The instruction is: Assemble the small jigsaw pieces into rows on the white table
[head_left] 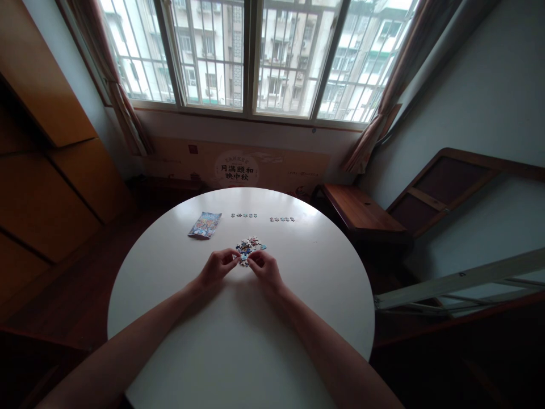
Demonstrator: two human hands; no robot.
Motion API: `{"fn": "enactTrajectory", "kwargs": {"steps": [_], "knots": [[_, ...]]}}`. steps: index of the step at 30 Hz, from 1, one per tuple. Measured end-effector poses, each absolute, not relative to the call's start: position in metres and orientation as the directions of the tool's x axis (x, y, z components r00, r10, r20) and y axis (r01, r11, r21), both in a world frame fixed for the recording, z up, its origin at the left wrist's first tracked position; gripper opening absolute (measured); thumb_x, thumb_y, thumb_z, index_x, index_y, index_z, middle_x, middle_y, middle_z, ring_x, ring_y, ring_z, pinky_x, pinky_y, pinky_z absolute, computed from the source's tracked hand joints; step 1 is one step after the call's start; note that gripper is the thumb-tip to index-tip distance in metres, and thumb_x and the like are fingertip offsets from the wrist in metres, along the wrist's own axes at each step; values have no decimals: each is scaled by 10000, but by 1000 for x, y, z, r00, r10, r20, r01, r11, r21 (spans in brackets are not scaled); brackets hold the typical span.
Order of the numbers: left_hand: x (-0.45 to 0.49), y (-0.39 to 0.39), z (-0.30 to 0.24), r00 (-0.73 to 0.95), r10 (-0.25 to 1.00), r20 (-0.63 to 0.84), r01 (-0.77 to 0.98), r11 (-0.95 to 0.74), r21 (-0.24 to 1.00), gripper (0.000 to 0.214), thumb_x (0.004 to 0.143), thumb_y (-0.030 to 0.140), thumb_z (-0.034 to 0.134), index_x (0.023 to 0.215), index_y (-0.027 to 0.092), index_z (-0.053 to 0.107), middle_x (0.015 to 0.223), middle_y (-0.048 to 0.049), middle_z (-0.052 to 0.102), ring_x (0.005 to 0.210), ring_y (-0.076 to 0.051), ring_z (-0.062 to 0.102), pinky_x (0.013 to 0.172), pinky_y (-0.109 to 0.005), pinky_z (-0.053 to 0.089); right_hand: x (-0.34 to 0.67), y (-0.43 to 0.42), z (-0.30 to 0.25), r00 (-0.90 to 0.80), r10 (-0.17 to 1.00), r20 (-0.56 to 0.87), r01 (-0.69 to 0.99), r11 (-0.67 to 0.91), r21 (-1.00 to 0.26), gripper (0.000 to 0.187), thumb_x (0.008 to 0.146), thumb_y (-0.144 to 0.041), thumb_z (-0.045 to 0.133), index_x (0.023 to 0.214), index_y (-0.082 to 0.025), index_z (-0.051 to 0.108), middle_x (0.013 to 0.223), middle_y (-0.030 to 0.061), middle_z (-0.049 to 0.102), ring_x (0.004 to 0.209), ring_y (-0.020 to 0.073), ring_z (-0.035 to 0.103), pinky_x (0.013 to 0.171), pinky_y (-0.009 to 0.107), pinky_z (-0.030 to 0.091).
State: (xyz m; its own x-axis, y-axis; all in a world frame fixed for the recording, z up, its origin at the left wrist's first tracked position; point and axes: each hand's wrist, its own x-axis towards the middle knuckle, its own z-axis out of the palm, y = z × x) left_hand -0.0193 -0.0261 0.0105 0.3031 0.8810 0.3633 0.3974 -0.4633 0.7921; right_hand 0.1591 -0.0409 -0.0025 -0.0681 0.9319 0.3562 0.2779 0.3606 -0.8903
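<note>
A small heap of jigsaw puzzle pieces (251, 244), mostly blue and white with some darker ones, lies near the middle of a round white table (247, 341). My left hand (219, 266) is at the heap's near left edge, thumb and fingers pinched on a puzzle piece. From the right, my right hand (264, 267) pinches a puzzle piece at the near edge, its fingertips close to those of the left. Both pieces are small and partly hidden by my fingers. Beyond the heap, a left row of pieces (244, 215) and a right row of pieces (281, 219) lie apart.
A colourful printed packet (205, 225) lies on the table left of the heap. Past the table's far right edge stands a low wooden bench (361, 207). A yellow-brown cabinet (51, 193) is at the left, and barred windows (251, 57) are ahead.
</note>
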Motion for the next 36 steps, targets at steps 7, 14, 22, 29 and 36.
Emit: {"fn": "enactTrajectory", "kwargs": {"steps": [7, 14, 22, 29, 36], "knots": [[-19, -26, 11, 302, 886, 352, 395, -453, 799, 252, 807, 345, 563, 847, 120, 667, 530, 40, 452, 492, -72, 363, 473, -180, 301, 159, -41, -2, -72, 932, 355, 269, 361, -893, 148, 781, -309, 589, 785, -168, 634, 694, 18, 621, 581, 124, 529, 548, 229, 418], [-20, -25, 9, 306, 881, 361, 401, -463, 790, 261, 814, 349, 557, 859, 116, 667, 528, 41, 440, 494, -70, 353, 477, -179, 302, 159, -42, -2, -70, 935, 348, 270, 354, -895, 137, 778, -290, 589, 782, -161, 632, 691, 18, 619, 577, 119, 523, 545, 223, 414], [-20, -24, 7, 299, 886, 354, 401, -453, 796, 262, 812, 356, 562, 843, 116, 663, 515, 52, 402, 489, -70, 333, 476, -179, 288, 159, -41, 0, -69, 939, 338, 271, 344, -899, 139, 772, -290, 594, 776, -158, 636, 692, 23, 626, 588, 125, 537, 557, 230, 424], [-20, -24, 8, 304, 884, 356, 399, -457, 795, 258, 809, 353, 562, 838, 118, 665, 520, 48, 420, 490, -71, 344, 479, -181, 295, 159, -41, -1, -72, 936, 345, 267, 351, -897, 146, 777, -297, 590, 784, -159, 636, 697, 25, 627, 592, 125, 536, 556, 229, 422], [-20, -24, 8, 305, 887, 346, 414, -450, 791, 250, 809, 345, 565, 838, 118, 665, 519, 48, 414, 493, -72, 344, 478, -182, 289, 159, -41, -1, -71, 936, 343, 269, 350, -898, 138, 775, -288, 591, 777, -157, 634, 692, 26, 624, 587, 125, 532, 555, 231, 422]]}}
